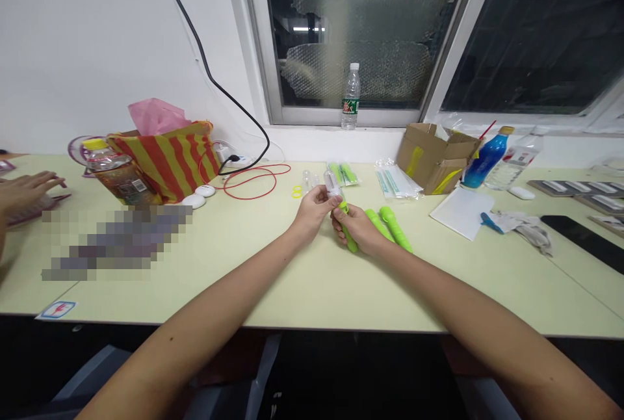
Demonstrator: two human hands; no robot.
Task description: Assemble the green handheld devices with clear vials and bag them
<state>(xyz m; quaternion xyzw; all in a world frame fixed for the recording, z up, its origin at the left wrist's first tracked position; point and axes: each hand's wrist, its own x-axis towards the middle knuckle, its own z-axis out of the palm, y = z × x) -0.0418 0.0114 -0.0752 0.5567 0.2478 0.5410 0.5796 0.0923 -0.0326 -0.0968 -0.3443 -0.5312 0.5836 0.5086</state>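
Observation:
My left hand (314, 207) pinches the clear tube (331, 181) at the upper end of a green stick. Around the green stick (350, 238) below it, my right hand (351, 222) is closed. The two hands meet above the table, and the stick tilts with its green end toward me. Two more green sticks (396, 228) lie just right of my right hand. Beyond my hands are small clear pieces (307, 178), yellow rings (297, 192) and a bag with green items (344, 173).
Clear packets (397, 179) lie by a cardboard box (431, 157). Bottles, white paper (463, 213) and a glove (524, 228) are to the right. A striped bag (170, 160), a drink bottle (119, 173) and red cable (253, 183) are left. Another person's hand (29, 192) is at far left.

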